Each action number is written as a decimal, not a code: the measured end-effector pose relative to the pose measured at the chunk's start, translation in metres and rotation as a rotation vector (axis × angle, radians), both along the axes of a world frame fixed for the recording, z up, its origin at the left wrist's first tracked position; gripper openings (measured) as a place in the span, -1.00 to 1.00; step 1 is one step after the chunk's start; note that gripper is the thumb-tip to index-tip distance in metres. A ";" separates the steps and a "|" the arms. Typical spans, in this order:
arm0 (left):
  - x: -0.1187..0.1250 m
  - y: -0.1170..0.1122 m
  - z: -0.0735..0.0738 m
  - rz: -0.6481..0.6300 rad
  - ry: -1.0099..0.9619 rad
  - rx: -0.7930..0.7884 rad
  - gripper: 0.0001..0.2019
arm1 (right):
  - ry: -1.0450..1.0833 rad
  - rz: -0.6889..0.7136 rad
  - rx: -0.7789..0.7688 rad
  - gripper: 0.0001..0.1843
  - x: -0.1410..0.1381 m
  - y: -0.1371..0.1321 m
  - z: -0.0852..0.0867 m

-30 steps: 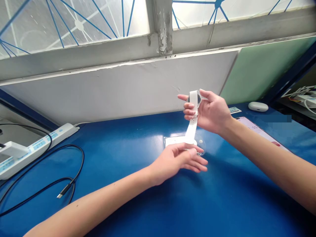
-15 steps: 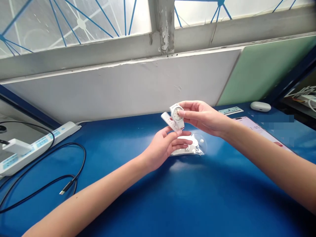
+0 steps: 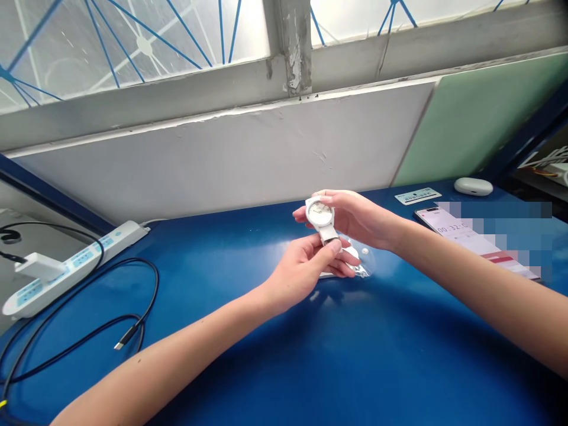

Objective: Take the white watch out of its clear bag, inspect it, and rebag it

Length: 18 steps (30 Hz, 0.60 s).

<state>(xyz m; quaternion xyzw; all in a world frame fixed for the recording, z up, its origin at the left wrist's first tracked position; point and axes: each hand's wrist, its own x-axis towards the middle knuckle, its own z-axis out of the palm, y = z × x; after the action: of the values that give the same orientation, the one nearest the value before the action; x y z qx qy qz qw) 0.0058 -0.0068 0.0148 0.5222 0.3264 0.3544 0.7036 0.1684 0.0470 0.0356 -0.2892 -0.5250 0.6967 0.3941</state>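
Observation:
A white wristwatch (image 3: 320, 214) with a round pale dial is held up above the blue table, its face turned toward me. My left hand (image 3: 306, 263) pinches the lower part of its strap between thumb and fingers. Round the upper part of the watch curls my right hand (image 3: 350, 213), with a finger over the dial's top edge and others behind it. The far end of the strap is hidden by my right hand. Behind my left fingers lies a clear plastic bag (image 3: 364, 260) with something white in it, partly covered.
On the left are a white power strip (image 3: 80, 266) with a charger (image 3: 39, 266) and a looped black cable (image 3: 155, 284). At the right lie a phone (image 3: 470, 236) showing a timer, a small card (image 3: 418, 196) and a white earbud case (image 3: 473, 186). A wall (image 3: 222, 160) stands behind the table.
The watch has turned more upright, and its strap no longer sticks out to the left. My right fingers have shifted to wrap behind it, while my left thumb has moved onto the lower strap.

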 end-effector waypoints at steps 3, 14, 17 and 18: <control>0.002 -0.004 0.001 -0.063 -0.001 -0.039 -0.65 | 0.130 0.149 -0.155 -0.59 -0.001 -0.002 0.002; 0.003 0.000 -0.003 -0.041 -0.039 -0.226 -0.76 | 0.160 0.169 -0.170 -0.39 0.001 -0.004 0.008; 0.003 -0.003 -0.004 -0.063 -0.017 -0.217 -0.77 | 0.140 0.170 -0.176 -0.41 0.001 -0.004 0.008; 0.003 -0.003 -0.005 -0.069 -0.011 -0.221 -0.77 | 0.136 0.176 -0.173 -0.42 0.001 -0.005 0.008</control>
<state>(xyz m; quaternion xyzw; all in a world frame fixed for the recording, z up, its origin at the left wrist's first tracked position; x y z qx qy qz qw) 0.0089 -0.0100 0.0098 0.4506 0.3412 0.2946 0.7705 0.1695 0.0424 0.0439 -0.2270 -0.4585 0.7893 0.3395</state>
